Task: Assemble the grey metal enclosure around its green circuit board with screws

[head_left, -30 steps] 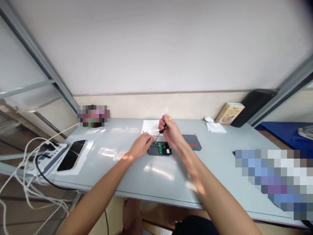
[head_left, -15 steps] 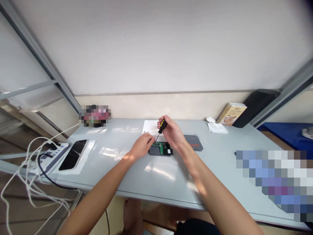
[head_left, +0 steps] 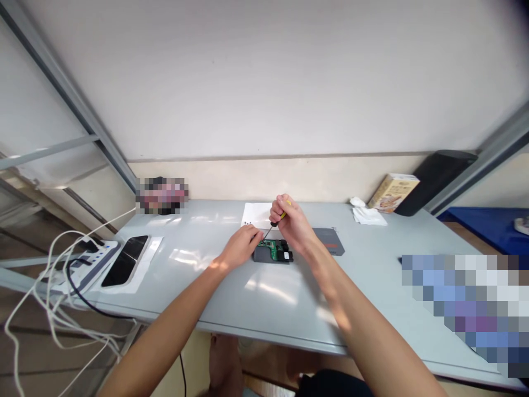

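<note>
A small grey device (head_left: 273,252) lies open on the grey table (head_left: 264,286), its green circuit board showing. My right hand (head_left: 291,223) is closed around a yellow-and-black screwdriver (head_left: 278,219), whose tip points down at the board's left end. My left hand (head_left: 243,244) rests against the device's left side, fingers curled at the edge beside the screwdriver tip. Whether anything small is pinched in them I cannot see.
A grey cover with an orange label (head_left: 329,240) lies right of the device. A white paper with tiny dark screws (head_left: 255,215) sits behind it. A phone (head_left: 125,252) and a power strip with cables (head_left: 88,259) are at the left. Tissues (head_left: 367,214), a box (head_left: 392,192) at back right.
My right hand has turned on the screwdriver: the handle showed more a half second ago and is covered by my fingers again. The left hand has stayed put.
</note>
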### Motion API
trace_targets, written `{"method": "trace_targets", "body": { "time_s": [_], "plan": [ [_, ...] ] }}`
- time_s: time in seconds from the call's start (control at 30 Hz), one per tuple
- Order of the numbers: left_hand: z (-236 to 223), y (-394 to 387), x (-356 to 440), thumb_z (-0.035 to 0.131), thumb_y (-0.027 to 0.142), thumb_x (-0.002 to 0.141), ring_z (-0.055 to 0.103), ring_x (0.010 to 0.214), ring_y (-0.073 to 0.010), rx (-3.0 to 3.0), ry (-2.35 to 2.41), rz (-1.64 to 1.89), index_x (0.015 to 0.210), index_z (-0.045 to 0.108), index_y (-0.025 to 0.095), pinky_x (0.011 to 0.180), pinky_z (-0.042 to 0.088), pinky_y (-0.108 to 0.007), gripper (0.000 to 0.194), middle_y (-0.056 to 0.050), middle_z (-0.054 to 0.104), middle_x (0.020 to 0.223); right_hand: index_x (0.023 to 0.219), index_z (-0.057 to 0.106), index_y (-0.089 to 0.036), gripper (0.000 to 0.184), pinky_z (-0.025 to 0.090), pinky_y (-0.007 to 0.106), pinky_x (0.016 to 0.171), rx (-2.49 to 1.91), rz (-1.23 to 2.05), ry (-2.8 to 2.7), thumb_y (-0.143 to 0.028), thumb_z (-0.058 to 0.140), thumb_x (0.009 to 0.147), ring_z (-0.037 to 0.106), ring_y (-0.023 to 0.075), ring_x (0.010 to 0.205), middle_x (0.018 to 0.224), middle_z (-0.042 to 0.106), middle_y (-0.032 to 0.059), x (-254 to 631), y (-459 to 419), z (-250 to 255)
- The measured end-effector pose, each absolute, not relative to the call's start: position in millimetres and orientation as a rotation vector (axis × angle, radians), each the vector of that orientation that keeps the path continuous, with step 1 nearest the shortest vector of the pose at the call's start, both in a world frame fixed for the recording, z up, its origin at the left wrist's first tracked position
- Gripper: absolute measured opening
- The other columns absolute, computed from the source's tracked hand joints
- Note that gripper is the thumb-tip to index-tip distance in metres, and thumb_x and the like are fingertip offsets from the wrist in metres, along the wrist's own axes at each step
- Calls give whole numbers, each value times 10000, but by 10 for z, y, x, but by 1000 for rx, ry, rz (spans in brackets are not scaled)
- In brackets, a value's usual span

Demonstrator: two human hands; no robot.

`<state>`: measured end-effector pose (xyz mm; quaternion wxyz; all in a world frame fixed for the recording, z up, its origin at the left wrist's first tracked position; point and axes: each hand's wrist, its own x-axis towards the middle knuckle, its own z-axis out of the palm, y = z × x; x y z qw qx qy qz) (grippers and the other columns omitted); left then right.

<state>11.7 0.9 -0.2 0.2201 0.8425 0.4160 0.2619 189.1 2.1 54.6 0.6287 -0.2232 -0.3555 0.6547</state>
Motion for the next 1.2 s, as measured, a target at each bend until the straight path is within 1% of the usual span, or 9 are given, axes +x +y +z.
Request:
{"method": "trace_targets", "body": {
  "time_s": [0.13,0.27,0.47,0.63,0.73,0.8,0.9,1.03,1.2],
  "plan": [
    [-23,21,110,372,391,1097,621,931,-238,2337,1153,722,867,661,203,869,467,-364,415,-70,694,925,745,470,-246,512,346,260,530,-529,1471,-834,-502,912,701,346,95,548,657,365,-73,1884,34,547],
    [-20,19,110,375,383,1095,618,939,-237,2342,1147,719,857,649,199,878,463,-363,407,-72,688,925,798,572,-245,426,402,276,562,-505,1496,-802,-592,818,767,391,113,569,664,404,-54,1910,69,531],
    [0,9,119,371,400,1095,606,899,-233,2335,1165,712,828,628,203,836,462,-361,420,-63,663,889,838,666,-231,303,500,289,712,-501,1530,-787,-466,836,753,568,137,723,795,584,-8,1918,59,522],
    [11,-2,124,366,399,1091,600,878,-235,2330,1181,725,831,618,202,837,466,-374,412,-62,661,872,766,601,-234,406,524,304,805,-558,1500,-779,-399,943,623,669,167,867,947,692,4,1892,21,538],
    [20,-9,123,365,388,1091,603,881,-235,2323,1169,727,836,617,204,840,469,-375,403,-65,667,881,767,541,-241,469,496,280,713,-542,1503,-783,-372,964,613,628,138,743,824,652,-25,1889,28,536],
    [19,-6,120,368,390,1091,608,890,-235,2321,1163,723,832,616,205,850,467,-372,404,-64,666,882,804,533,-254,473,438,255,618,-526,1494,-792,-389,957,645,525,108,622,694,540,-63,1886,42,526],
    [3,9,114,372,394,1093,613,912,-236,2318,1153,726,831,617,205,873,462,-366,406,-62,666,891,825,555,-255,440,386,252,561,-515,1464,-803,-486,911,710,409,99,565,648,423,-75,1884,64,509],
    [-19,21,108,371,388,1094,614,922,-233,2316,1148,735,838,619,205,872,456,-358,401,-58,671,915,904,644,-250,381,433,276,600,-504,1503,-786,-582,795,792,448,127,610,677,463,-43,1900,76,512],
    [-5,14,110,364,402,1095,598,880,-230,2328,1148,729,814,613,207,845,454,-354,423,-53,653,875,879,680,-243,301,487,282,703,-525,1502,-793,-467,835,752,553,136,716,787,591,-16,1900,54,527]
  ]
}}
